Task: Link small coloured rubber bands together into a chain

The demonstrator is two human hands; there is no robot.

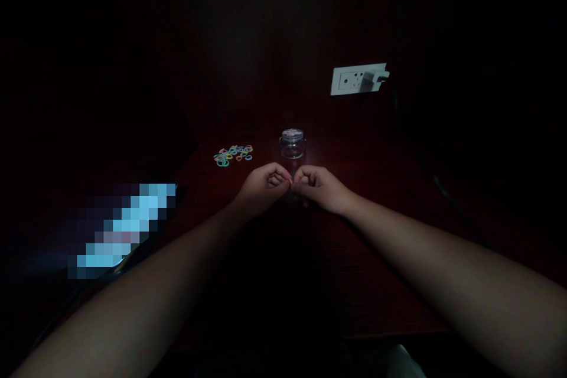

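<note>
The scene is very dark. My left hand (266,184) and my right hand (318,186) meet at the middle of a dark reddish table (354,283), fingers curled and pinched together on something tiny and pinkish between them. Just beyond the fingertips stands a small clear jar (292,145) with a lid. A loose pile of small coloured rubber rings (233,155) lies to the left of the jar, apart from both hands.
A white wall socket (354,80) with a plug in it sits at the back right, and a dark cable runs down from it along the right. A glowing blue blurred screen (126,227) lies at the left.
</note>
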